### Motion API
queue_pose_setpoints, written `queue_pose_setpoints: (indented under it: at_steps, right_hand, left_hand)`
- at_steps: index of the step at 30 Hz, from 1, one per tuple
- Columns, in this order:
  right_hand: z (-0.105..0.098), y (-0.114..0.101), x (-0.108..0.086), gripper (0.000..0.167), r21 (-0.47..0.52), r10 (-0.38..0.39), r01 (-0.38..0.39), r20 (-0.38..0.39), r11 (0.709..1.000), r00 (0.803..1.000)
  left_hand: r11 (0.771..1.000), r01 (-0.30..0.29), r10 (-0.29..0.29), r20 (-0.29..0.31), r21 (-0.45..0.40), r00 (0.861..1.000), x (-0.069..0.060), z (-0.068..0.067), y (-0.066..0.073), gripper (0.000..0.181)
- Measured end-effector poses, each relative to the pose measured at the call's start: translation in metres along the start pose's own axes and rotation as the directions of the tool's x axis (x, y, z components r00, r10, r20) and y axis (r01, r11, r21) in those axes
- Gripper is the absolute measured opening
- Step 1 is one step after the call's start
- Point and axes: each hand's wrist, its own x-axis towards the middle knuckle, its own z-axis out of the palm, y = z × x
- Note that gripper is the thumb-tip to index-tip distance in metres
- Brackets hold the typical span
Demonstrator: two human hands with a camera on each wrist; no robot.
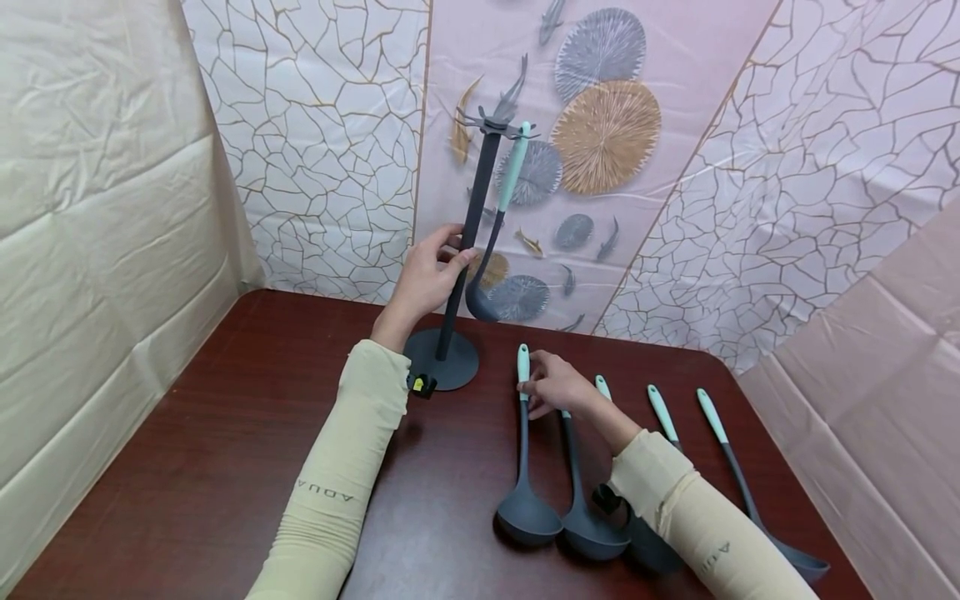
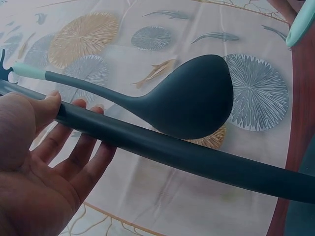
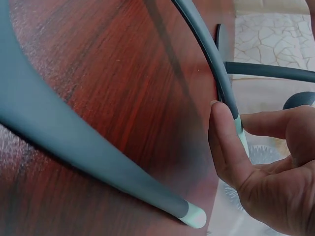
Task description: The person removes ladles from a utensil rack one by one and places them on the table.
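Note:
My left hand (image 1: 429, 279) grips the dark post of a utensil stand (image 1: 474, 200) about halfway up, thumb and fingers around it. From the stand's hooked top hangs a ladle (image 1: 512, 172) with a mint-green handle, its dark bowl beside the post in the left wrist view. My right hand (image 1: 558, 385) pinches the mint handle of a second ladle (image 1: 523, 433) near where it joins the dark shaft; its bowl is toward the front of the table. In the right wrist view, thumb and finger meet that handle (image 3: 237, 124).
Right of the held ladle lies another ladle (image 1: 576, 475). Farther right are more mint-handled utensils (image 1: 660, 408), one partly under my right forearm, and an outer one (image 1: 738, 475) near the table's right edge. A patterned cloth (image 1: 330, 150) hangs behind the brown table (image 1: 225, 417).

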Motion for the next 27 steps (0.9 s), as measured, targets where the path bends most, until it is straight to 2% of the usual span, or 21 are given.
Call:
queue_pose_setpoints:
  at_steps: [13, 27]
  right_hand:
    - [0.0069, 0.0089, 0.0057, 0.07, -0.053, 0.048, -0.047, 0.025, 0.997, 0.999]
    - [0.0064, 0.0092, 0.0081, 0.075, -0.108, 0.033, -0.029, 0.038, 0.994, 0.999]
  left_hand:
    - [0.999, 0.004, -0.004, 0.009, -0.032, 1.0, 0.0006, -0.0006, 0.0003, 0.035]
    - [0.999, 0.017, -0.017, 0.02, -0.041, 1.0, 0.0004, -0.0014, 0.001, 0.035]
